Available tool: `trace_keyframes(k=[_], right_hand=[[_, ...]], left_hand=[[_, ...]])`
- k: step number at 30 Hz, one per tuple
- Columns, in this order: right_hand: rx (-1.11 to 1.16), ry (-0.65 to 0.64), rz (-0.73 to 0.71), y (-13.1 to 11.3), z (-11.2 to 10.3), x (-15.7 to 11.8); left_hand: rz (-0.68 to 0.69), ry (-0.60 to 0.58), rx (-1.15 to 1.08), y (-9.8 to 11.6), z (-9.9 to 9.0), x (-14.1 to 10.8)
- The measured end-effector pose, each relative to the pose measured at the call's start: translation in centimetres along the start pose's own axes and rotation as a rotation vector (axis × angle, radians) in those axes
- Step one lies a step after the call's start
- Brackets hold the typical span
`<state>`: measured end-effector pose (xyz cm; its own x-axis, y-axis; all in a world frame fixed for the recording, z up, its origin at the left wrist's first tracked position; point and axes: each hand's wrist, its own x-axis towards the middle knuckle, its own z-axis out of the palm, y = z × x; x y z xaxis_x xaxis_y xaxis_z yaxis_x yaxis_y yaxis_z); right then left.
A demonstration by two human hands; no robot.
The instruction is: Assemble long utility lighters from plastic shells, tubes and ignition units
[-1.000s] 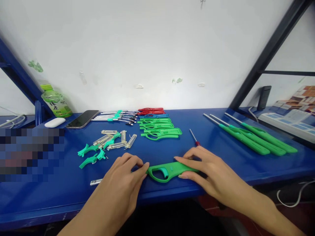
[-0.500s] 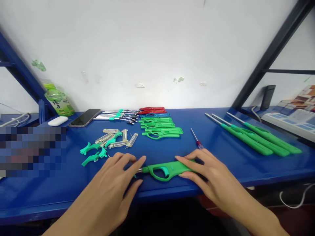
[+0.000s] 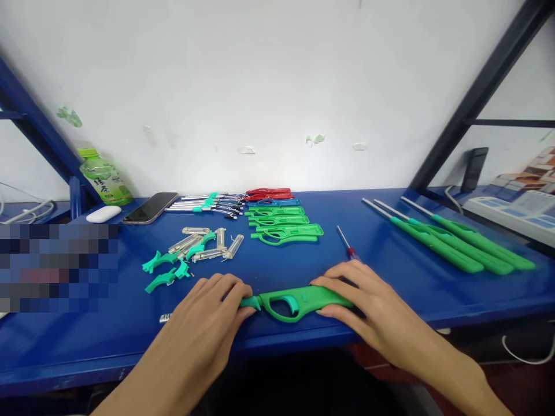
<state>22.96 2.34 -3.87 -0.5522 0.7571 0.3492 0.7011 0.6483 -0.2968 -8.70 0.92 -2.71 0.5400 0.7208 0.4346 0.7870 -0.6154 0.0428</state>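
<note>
A green utility lighter (image 3: pixel 318 297) with a teal trigger lies lengthwise near the table's front edge. My right hand (image 3: pixel 366 303) is closed around the rear of its handle. At the front end, my left hand (image 3: pixel 217 309) pinches the teal collar (image 3: pixel 250 302) of the lighter's nozzle between thumb and fingers. Most of the metal nozzle is hidden beneath that hand, and its silver tip (image 3: pixel 165 318) shows on the far left side. Just beyond my right hand lies a screwdriver (image 3: pixel 350 249), its grip partly covered by the fingers.
Loose teal triggers (image 3: pixel 160 280) and clear fuel tanks (image 3: pixel 210 254) lie left of centre. Behind them are nozzle rods (image 3: pixel 203 203), green handle shells (image 3: pixel 284 233) and a phone (image 3: pixel 151 208). Several assembled lighters (image 3: pixel 451 248) rest at right. A bottle (image 3: pixel 104 179) stands at back left.
My left hand has closed in on the nozzle; the teal collar now sits against the handle's front, where bare metal showed before. My right hand keeps its hold on the handle.
</note>
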Motion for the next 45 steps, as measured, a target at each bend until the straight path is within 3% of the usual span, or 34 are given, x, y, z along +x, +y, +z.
trace_keyframes(k=[8, 15, 21, 28, 40, 45], right_hand=[[0.061, -0.068, -0.014, -1.2, -0.8, 0.2], [0.057, -0.046, -0.115, -1.1, -0.7, -0.3], [-0.028, 0.134, -0.25, -1.9, -0.5, -0.2], [-0.101, 0.217, -0.276, -2.3, -0.1, -0.1], [-0.114, 0.246, -0.249, -2.5, 0.3, -0.3], [0.003, 0.282, -0.209, -2.1, -0.7, -0.4]], left_hand=[[0.041, 0.103, -0.038, 1.0, -0.1, 0.3], [0.123, 0.193, -0.105, 2.4, 0.1, 1.1], [0.168, 0.36, -0.187, 2.3, -0.7, 1.2], [0.192, 0.409, -0.166, 2.3, -0.4, 1.1], [0.168, 0.337, -0.239, 1.5, 0.2, 1.0], [0.197, 0.215, -0.025, 1.5, -0.4, 1.3]])
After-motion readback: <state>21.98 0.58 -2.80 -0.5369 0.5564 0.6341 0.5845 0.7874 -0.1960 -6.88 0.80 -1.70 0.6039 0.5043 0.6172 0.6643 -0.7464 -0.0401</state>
